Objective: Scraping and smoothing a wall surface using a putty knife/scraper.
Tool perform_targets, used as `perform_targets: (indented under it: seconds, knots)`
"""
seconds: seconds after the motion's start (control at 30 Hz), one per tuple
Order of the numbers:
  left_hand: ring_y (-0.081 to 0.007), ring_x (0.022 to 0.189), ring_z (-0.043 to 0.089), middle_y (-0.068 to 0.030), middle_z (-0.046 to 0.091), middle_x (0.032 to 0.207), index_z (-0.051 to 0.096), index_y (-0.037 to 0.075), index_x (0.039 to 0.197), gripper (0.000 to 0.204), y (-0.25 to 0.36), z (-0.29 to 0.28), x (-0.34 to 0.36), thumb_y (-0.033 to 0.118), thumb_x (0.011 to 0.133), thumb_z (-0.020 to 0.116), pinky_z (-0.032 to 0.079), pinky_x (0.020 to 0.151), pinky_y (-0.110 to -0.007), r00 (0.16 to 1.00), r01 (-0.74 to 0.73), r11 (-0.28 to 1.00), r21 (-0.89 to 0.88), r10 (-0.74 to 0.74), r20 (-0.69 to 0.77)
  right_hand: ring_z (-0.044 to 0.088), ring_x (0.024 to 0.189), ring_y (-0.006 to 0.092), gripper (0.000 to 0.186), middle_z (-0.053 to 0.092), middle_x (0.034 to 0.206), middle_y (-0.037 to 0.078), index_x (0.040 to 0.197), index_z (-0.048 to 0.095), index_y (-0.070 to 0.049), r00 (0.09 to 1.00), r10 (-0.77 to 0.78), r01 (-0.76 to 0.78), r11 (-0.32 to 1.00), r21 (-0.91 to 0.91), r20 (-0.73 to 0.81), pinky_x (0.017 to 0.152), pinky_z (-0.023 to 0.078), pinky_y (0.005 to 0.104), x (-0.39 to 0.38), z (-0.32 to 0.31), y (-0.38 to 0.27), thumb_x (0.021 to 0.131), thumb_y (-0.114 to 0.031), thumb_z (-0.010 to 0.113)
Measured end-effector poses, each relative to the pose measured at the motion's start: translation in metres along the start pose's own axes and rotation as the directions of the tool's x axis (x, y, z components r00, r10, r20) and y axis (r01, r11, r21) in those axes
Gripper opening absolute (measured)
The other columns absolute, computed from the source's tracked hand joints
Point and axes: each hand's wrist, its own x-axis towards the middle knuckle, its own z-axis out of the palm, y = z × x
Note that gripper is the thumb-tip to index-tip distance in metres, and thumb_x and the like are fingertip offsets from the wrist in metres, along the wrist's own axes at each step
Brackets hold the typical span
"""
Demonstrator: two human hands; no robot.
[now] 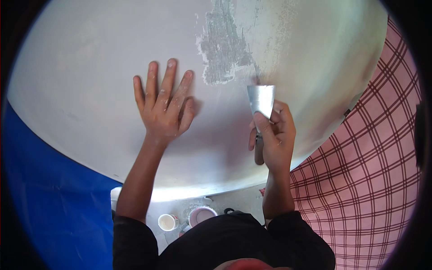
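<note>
My left hand (163,108) lies with fingers spread against a pale wall (99,58), smears of white on its fingers. In my right hand (278,132) is a putty knife (261,99), its wide metal blade pointing up and its brown handle hanging below my fingers. The blade's edge is close to the wall; whether it touches I cannot tell. Above and between my hands is a rough grey patch (222,45) with ragged white edges. Beside it, toward the right, the surface looks scraped and mottled.
Blue sheeting (58,198) hangs at the left. Pink fabric with dark checked lines (360,180) covers the right side. Below, on the grey floor (155,209), stand a white cup (167,222) and a pinkish bucket (202,216) with pale contents, close to my body.
</note>
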Motion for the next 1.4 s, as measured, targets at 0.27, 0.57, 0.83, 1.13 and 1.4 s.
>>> perform_targets:
  seconds: [0.27, 0.57, 0.83, 1.13, 1.4]
  knots:
    - [-0.0411, 0.154, 0.016, -0.0158, 0.033, 0.163, 0.057, 0.022, 0.146, 0.05, 0.02, 0.019, -0.025, 0.037, 0.099, 0.052, -0.003, 0.122, -0.06, 0.987, 0.095, 0.995, 0.026, -0.098, 0.13, 0.048, 0.071, 0.0056, 0.027, 0.055, 0.083, 0.0, 0.13, 0.055, -0.004, 0.973, -0.175, 0.105, 0.914, -0.393, -0.149, 0.065, 0.041, 0.0202, 0.018, 0.014, -0.007, 0.104, -0.013, 0.056]
    - [-0.0435, 0.154, 0.013, -0.0197, 0.033, 0.162, 0.058, 0.021, 0.145, 0.051, 0.052, 0.036, -0.079, 0.037, 0.096, 0.056, -0.003, 0.121, -0.06, 0.971, 0.209, 0.977, -0.049, -0.201, 0.131, 0.056, 0.064, 0.0057, 0.024, 0.06, 0.084, 0.003, 0.123, 0.047, -0.001, 0.989, -0.059, 0.038, 0.988, -0.15, -0.133, 0.051, 0.045, 0.021, 0.027, 0.032, 0.022, 0.103, -0.009, 0.058]
    - [-0.0409, 0.151, 0.027, -0.012, 0.043, 0.157, 0.062, 0.031, 0.14, 0.044, 0.041, 0.052, -0.096, 0.039, 0.1, 0.045, 0.006, 0.124, -0.057, 0.982, 0.19, 0.981, 0.03, -0.19, 0.009, 0.049, 0.043, 0.0082, 0.02, 0.056, 0.066, 0.007, 0.102, 0.042, -0.006, 0.988, 0.151, -0.152, 0.988, -0.038, -0.039, 0.039, 0.039, 0.0241, 0.032, 0.054, 0.034, 0.11, -0.024, 0.046]
    - [-0.0417, 0.15, 0.029, -0.0116, 0.046, 0.156, 0.064, 0.033, 0.138, 0.044, 0.038, 0.05, -0.104, 0.039, 0.097, 0.049, 0.007, 0.123, -0.059, 0.982, 0.187, 0.982, 0.021, -0.187, -0.017, 0.044, 0.043, 0.0047, 0.027, 0.053, 0.062, 0.001, 0.1, 0.06, -0.003, 0.963, 0.252, -0.267, 0.94, -0.214, -0.093, 0.037, 0.034, 0.0218, 0.032, 0.06, 0.024, 0.106, -0.029, 0.055]
    - [-0.05, 0.149, 0.024, -0.0207, 0.042, 0.156, 0.065, 0.025, 0.136, 0.046, 0.029, 0.053, -0.11, 0.039, 0.094, 0.053, 0.004, 0.121, -0.064, 0.994, 0.109, 0.994, 0.016, -0.109, -0.005, 0.047, 0.046, 0.0045, 0.025, 0.054, 0.065, -0.001, 0.102, 0.061, -0.002, 0.973, 0.197, -0.216, 0.961, -0.17, -0.121, 0.039, 0.034, 0.0213, 0.035, 0.067, 0.025, 0.106, -0.027, 0.056]
